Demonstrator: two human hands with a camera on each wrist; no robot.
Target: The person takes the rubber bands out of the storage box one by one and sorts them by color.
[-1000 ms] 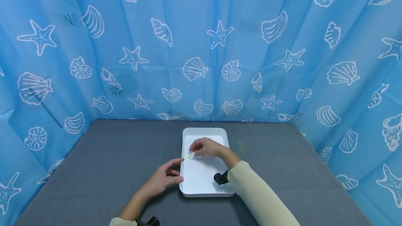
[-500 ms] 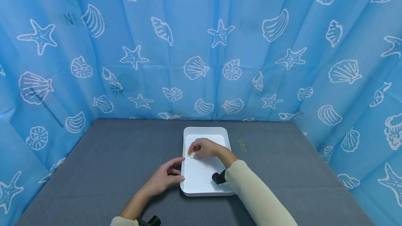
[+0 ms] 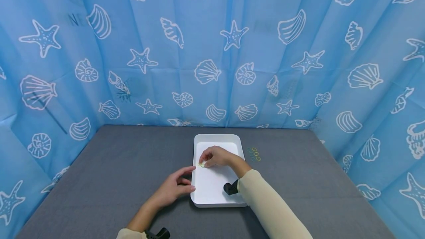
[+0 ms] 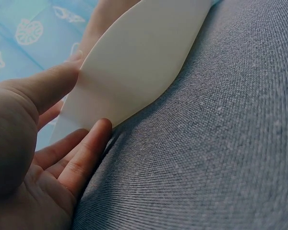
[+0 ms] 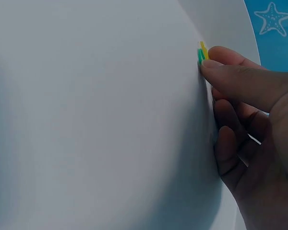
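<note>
A white rectangular tray [image 3: 219, 194] lies on the grey cloth-covered table. My left hand [image 3: 170, 191] rests at its left side, thumb and fingers spread along it; in the left wrist view one digit meets the rim and another the foot of the outer wall. My right hand [image 3: 216, 156] reaches inside the tray near that same side. In the right wrist view its thumb and index finger pinch a small green ring [image 5: 200, 55] and a small yellow ring [image 5: 204, 50], close over the tray floor. The other right fingers curl loosely and hide part of the wall.
Right of the tray, several small yellow rings [image 3: 256, 154] lie on the table beside fainter blue-green rings [image 3: 252, 159]. A blue curtain [image 3: 212, 47] with white shells and starfish stands behind and along both sides of the table [image 3: 142, 150].
My right fingertips have closed in on the small rings, shifting slightly left and down. My left hand stays at the tray's side. The slight shift of the whole scene comes from the head view moving.
</note>
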